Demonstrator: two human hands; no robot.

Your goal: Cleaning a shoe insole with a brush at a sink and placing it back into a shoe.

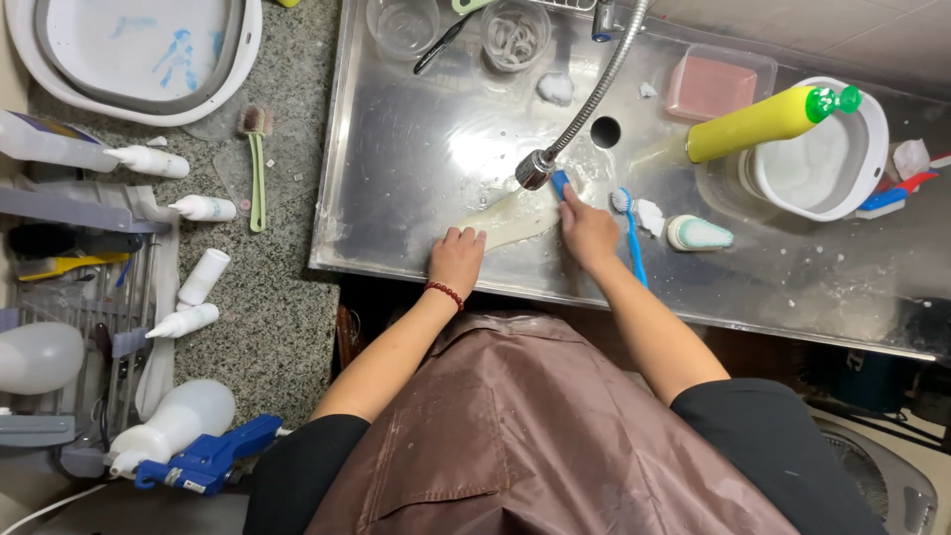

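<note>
One pale flat piece [515, 220] lies on steel sink tray [396, 178], under faucet head [535, 168]. Long axis slants: lower-left end at left hand, upper-right end toward faucet. Left hand [457, 260] presses down on lower end, fingers spread flat, palm down, red bead bracelet [446, 292] at wrist. Right hand [586, 230] closed around small blue tool [561, 184], working it against upper end. Both forearms reach forward, converging. Blue toothbrush [630, 238] just right of right hand. Yellow bottle [763, 121] rests across white bowl [862, 149], farther right.
</note>
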